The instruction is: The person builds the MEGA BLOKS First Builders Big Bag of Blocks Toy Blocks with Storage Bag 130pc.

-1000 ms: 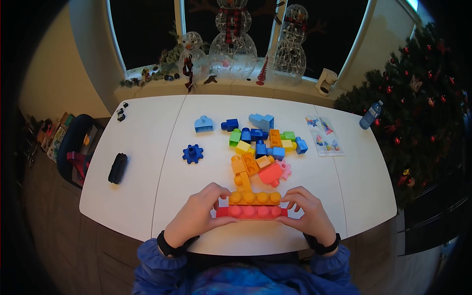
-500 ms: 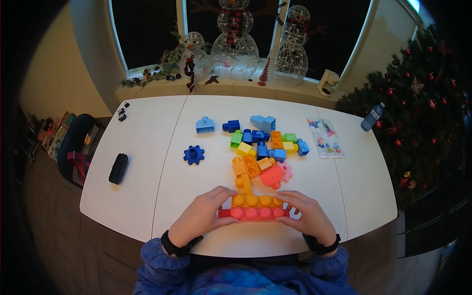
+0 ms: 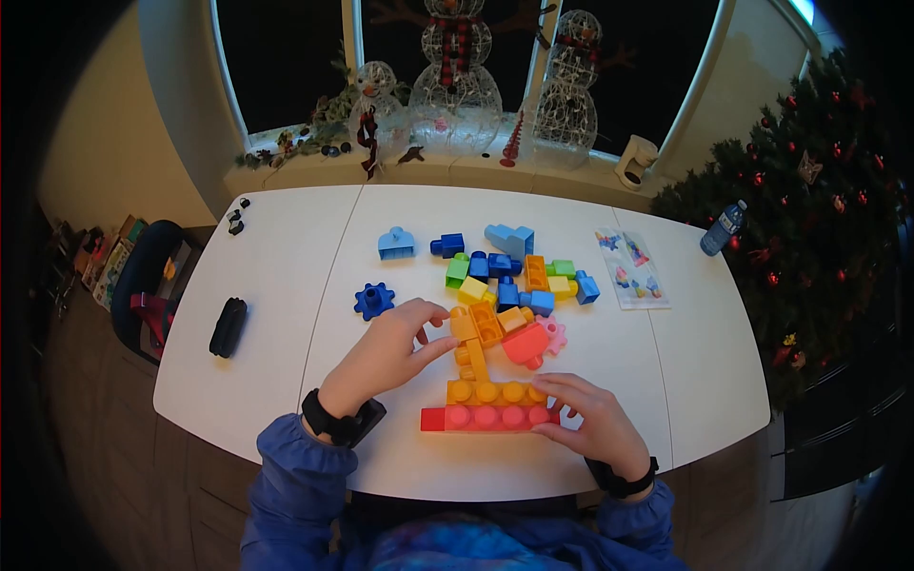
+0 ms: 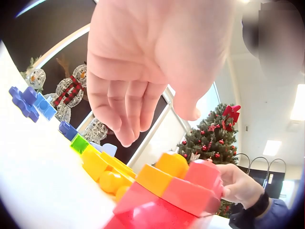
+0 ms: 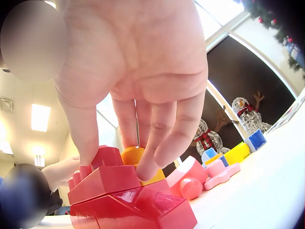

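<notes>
Block assembly (image 3: 487,416): lying near front edge of white table (image 3: 257,390), long side roughly parallel to it, strip of tabletop between. Red base (image 3: 432,420) jutting past upper blocks at left end. Right hand (image 3: 592,419): pinching right end, thumb on near red side, fingers at far orange side. Left hand (image 3: 386,347): off assembly, fingers loosely bent, thumb apart, beside orange blocks (image 3: 464,324); cannot tell whether touching. Orange blocks packed just behind assembly, coral block (image 3: 524,345) to their right. Open tabletop from left hand across to black case (image 3: 228,327); more from right hand to right table edge.
</notes>
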Motion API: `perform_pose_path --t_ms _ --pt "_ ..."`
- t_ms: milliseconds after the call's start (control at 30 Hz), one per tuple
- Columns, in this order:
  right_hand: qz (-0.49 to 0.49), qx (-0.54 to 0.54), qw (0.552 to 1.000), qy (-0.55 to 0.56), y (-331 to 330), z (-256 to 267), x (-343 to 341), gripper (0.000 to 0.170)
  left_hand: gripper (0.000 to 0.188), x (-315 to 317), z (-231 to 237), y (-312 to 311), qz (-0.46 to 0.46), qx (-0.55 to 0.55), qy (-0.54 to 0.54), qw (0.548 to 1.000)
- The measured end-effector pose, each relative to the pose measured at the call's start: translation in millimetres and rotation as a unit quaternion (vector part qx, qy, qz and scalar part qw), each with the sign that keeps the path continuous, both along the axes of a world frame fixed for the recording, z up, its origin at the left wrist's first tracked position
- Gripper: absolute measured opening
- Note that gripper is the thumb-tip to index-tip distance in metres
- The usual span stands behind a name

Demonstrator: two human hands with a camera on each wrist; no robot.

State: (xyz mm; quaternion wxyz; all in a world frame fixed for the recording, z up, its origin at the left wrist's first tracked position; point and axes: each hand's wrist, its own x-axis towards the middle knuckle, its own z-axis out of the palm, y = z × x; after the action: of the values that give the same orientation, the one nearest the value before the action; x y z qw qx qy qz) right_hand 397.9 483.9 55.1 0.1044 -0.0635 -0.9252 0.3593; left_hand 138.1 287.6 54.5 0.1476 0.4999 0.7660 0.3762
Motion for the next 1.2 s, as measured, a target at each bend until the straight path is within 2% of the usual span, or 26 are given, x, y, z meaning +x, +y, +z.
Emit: perform_pose_path --t_ms 67,167,367,467,567,667,800,1000,1200 --pt "0.0 -0.002 1.0 0.001 0 0 0 0.053 0.045 -17 -12 21 -0.005 -0.023 0.042 0.999" --pt "0.0 -0.006 1.0 0.005 0 -3 0 0.054 0.051 -41 -36 43 -0.063 -0.071 0.078 0.992" --pt "0.008 0.0 1.0 0.03 1 -4 0 0.056 0.058 -49 -48 59 -0.068 -0.145 0.04 0.986" --pt "0.002 -0.008 1.0 0.008 0 -3 0 0.054 0.058 -48 -45 57 -0.076 -0.113 0.04 0.99" --pt "-0.001 -0.011 1.0 0.0 -1 -2 0 0.054 0.054 -44 -38 56 -0.072 -0.112 -0.043 0.99" --pt "0.001 -0.006 1.0 0.006 0 -3 0 0.054 0.048 -40 -36 47 -0.08 -0.04 0.0 0.996" --pt "0.002 -0.001 1.0 0.012 1 -5 1 0.053 0.043 -12 1 9 -0.069 0.023 -0.016 0.997" --pt "-0.004 -0.007 1.0 0.012 -1 -4 1 0.054 0.036 26 7 -34 -0.091 0.088 -0.079 0.989" --pt "-0.004 0.0 1.0 0.01 -1 -5 1 0.054 0.039 42 -1 -29 -0.095 0.11 -0.001 0.989"
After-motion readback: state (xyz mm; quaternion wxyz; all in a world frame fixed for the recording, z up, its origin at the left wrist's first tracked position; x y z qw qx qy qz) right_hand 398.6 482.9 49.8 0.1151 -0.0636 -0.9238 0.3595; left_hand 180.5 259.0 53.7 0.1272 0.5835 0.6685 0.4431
